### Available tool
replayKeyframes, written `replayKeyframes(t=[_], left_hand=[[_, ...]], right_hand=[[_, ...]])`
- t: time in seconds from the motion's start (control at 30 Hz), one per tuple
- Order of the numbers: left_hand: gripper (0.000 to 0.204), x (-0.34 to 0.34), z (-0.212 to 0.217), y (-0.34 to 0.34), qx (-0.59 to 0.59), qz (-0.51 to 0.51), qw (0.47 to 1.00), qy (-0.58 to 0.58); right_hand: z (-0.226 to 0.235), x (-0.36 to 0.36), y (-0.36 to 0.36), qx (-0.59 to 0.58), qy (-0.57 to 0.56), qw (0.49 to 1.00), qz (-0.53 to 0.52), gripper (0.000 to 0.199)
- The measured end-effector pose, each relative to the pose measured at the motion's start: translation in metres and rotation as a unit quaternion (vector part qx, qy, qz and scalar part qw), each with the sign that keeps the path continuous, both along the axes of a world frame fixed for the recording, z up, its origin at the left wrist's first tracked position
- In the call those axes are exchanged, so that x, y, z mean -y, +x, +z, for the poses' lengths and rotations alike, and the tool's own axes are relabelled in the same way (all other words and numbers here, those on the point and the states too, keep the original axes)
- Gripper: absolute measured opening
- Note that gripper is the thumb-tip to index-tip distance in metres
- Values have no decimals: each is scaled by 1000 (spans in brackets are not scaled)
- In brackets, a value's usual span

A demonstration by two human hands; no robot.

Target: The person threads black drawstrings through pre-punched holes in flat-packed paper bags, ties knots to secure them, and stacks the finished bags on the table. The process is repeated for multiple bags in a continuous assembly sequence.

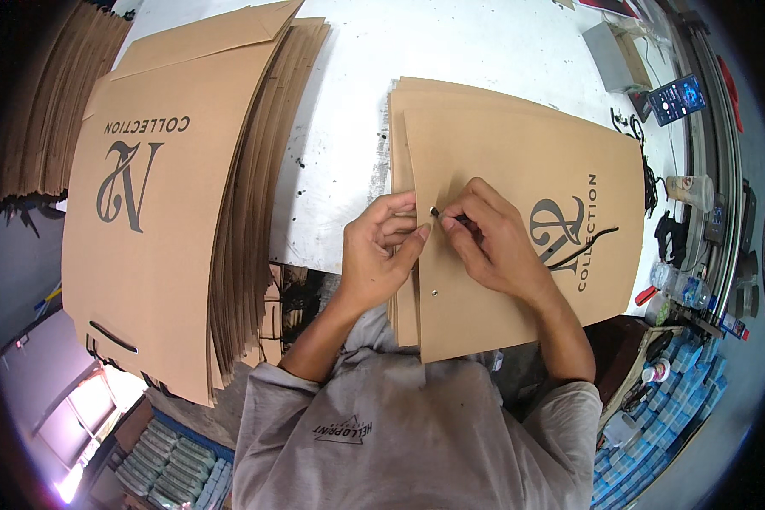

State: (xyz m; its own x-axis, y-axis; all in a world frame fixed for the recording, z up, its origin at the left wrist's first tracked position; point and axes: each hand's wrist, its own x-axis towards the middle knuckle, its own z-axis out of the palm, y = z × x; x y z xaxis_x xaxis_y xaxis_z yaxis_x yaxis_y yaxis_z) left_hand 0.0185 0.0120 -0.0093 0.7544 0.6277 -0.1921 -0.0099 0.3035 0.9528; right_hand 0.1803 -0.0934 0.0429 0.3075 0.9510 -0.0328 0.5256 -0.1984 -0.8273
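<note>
The right hand (pixel 489 234) pinches a dark cord end (pixel 434 212) narrowly between its fingers, at the edge of the top kraft paper bag (pixel 484 144). The left hand (pixel 378 251) holds this edge, thumb in front, other fingers behind. The cord end could slip if the pinch is weak; a hard pull might crease the paper. The loose black cord (pixel 590 245), right of these fingers, could catch under the wrist

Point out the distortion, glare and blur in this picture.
Head view: dark fisheye corners; the metal rail at right bows; glare washes out the bright opening at lower left; the left hand and right hand show no obvious blur.
</note>
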Motion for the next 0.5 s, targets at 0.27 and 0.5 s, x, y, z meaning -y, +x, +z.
replayKeyframes(t=[0.27,0.5], left_hand=[[30,-17,-17,-3,45,-58,996,-48],[26,-15,-17,3,64,-36,995,-72]], right_hand=[[-7,-6,0,16,-3,1000,-10,7],[-24,-2,-18,71,102,989,-80,8]])
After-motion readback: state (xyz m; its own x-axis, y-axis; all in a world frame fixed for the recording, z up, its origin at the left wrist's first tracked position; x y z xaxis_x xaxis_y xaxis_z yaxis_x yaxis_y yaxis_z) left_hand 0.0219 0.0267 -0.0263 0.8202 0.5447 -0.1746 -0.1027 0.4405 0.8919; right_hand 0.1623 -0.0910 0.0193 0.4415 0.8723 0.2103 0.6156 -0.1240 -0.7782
